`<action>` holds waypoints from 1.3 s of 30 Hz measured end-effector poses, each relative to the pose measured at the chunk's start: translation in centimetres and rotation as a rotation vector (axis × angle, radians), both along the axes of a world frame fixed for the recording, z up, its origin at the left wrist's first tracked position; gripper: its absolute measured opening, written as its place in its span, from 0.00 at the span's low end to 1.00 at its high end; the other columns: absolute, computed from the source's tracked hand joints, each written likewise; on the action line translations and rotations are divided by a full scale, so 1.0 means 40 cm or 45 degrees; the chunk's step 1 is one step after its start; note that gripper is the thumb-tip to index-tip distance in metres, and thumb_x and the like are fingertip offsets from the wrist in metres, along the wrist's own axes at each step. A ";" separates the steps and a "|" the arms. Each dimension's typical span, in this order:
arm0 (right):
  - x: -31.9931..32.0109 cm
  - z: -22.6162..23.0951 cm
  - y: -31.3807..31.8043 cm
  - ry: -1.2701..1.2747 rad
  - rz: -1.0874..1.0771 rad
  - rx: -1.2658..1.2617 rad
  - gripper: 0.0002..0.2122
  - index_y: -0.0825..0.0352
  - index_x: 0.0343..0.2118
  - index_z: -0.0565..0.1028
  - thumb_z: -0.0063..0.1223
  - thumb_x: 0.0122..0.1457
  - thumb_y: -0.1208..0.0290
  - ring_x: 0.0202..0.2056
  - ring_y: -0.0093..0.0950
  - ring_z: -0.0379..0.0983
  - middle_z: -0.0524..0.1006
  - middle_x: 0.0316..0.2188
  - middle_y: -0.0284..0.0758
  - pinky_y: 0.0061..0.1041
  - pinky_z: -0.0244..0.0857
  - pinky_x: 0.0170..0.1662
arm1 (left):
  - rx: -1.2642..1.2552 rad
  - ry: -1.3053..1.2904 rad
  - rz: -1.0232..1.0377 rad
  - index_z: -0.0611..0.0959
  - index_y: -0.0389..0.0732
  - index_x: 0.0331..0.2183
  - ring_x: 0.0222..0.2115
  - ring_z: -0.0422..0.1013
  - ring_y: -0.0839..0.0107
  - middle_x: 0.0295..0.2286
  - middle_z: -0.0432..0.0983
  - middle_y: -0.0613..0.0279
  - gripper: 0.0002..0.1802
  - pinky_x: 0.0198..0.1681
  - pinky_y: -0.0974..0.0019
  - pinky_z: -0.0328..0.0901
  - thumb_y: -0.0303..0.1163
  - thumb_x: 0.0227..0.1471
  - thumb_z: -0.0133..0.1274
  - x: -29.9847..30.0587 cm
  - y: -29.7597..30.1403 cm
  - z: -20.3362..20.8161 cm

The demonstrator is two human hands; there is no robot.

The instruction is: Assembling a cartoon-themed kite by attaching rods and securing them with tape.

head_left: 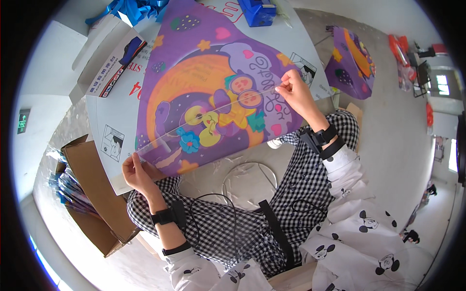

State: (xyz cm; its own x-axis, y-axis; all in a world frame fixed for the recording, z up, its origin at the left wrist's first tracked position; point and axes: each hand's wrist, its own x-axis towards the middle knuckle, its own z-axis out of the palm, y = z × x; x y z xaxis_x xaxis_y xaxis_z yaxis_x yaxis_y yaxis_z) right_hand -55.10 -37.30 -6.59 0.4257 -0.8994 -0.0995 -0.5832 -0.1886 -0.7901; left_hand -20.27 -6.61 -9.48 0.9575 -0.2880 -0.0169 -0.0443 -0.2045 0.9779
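A purple kite [204, 92] lies flat across the desk [104, 114], thin glossy plastic film, roughly diamond/triangular w/ a point toward the far side, printed w/ an orange moon shape, cartoon figures, stars, hearts and a blue flower. A thin clear rod [208, 119] runs across its lower part, slightly bowed, from one side corner to the other. Left hand [136, 172] pinches the rod's near-left end at the kite's corner, fingers together on it; right hand [296, 89] pinches the other end at the right corner, thumb and fingertips clamped on rod + film edge. Both wrists carry black bands. Desk is a light grey-white board w/ printed diagrams, sitting above the person's lap in black-and-white check trousers; a white sleeve w/ cartoon mouse print shows lower right. Floor under is pale grey concrete, room walls white, windows far right. On the desk's far-left: an open white carton [109, 56] w/ printed side, and blue ribbon-like film [133, 8] behind it; a blue box [257, 10] at the far edge. Left of the knee, an open brown cardboard box [97, 194] holds a stack of folded blue-purple packets. A second purple kite [352, 63] stands on the floor right of the desk, well apart. A wire hoop [250, 182] lies on the floor betw. the legs; a black cable crosses the lap.
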 end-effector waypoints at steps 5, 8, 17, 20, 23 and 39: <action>0.002 -0.019 -0.002 0.013 -0.042 -0.050 0.14 0.67 0.38 0.65 0.60 0.53 0.76 0.28 0.28 0.76 0.76 0.26 0.36 0.26 0.70 0.32 | 0.040 -0.021 0.041 0.78 0.36 0.29 0.25 0.66 0.83 0.25 0.73 0.69 0.10 0.28 0.80 0.60 0.32 0.54 0.60 0.000 -0.013 0.003; -0.002 -0.024 -0.006 0.014 -0.047 -0.090 0.14 0.67 0.37 0.65 0.61 0.52 0.76 0.28 0.28 0.76 0.76 0.25 0.36 0.26 0.70 0.32 | 0.075 -0.052 0.045 0.79 0.35 0.29 0.25 0.66 0.82 0.24 0.74 0.69 0.10 0.28 0.79 0.60 0.31 0.54 0.60 -0.006 -0.019 0.002; -0.010 -0.033 -0.010 -0.042 0.003 -0.109 0.11 0.66 0.36 0.67 0.59 0.54 0.75 0.26 0.23 0.73 0.75 0.25 0.33 0.23 0.68 0.32 | 0.006 -0.099 0.043 0.77 0.36 0.30 0.24 0.66 0.82 0.25 0.73 0.68 0.07 0.27 0.79 0.60 0.27 0.54 0.58 -0.013 -0.021 -0.002; -0.011 -0.031 -0.002 -0.036 0.011 -0.142 0.10 0.67 0.37 0.68 0.57 0.55 0.75 0.27 0.22 0.73 0.75 0.27 0.33 0.22 0.68 0.33 | -0.029 -0.130 0.016 0.76 0.36 0.31 0.26 0.67 0.83 0.26 0.74 0.68 0.07 0.28 0.80 0.61 0.27 0.55 0.57 -0.014 -0.021 0.003; -0.011 -0.035 0.000 -0.085 0.012 -0.102 0.09 0.67 0.37 0.67 0.56 0.56 0.75 0.28 0.22 0.74 0.74 0.28 0.33 0.22 0.68 0.33 | -0.068 -0.128 -0.004 0.75 0.37 0.32 0.27 0.68 0.83 0.26 0.74 0.67 0.07 0.29 0.80 0.61 0.27 0.56 0.57 -0.019 -0.025 0.007; 0.009 -0.028 0.013 -0.349 -0.012 -0.018 0.07 0.68 0.37 0.65 0.51 0.59 0.80 0.29 0.26 0.79 0.73 0.29 0.35 0.21 0.70 0.31 | -0.059 -0.097 -0.062 0.74 0.35 0.31 0.32 0.71 0.80 0.33 0.79 0.58 0.07 0.35 0.79 0.64 0.27 0.58 0.53 0.006 -0.007 -0.030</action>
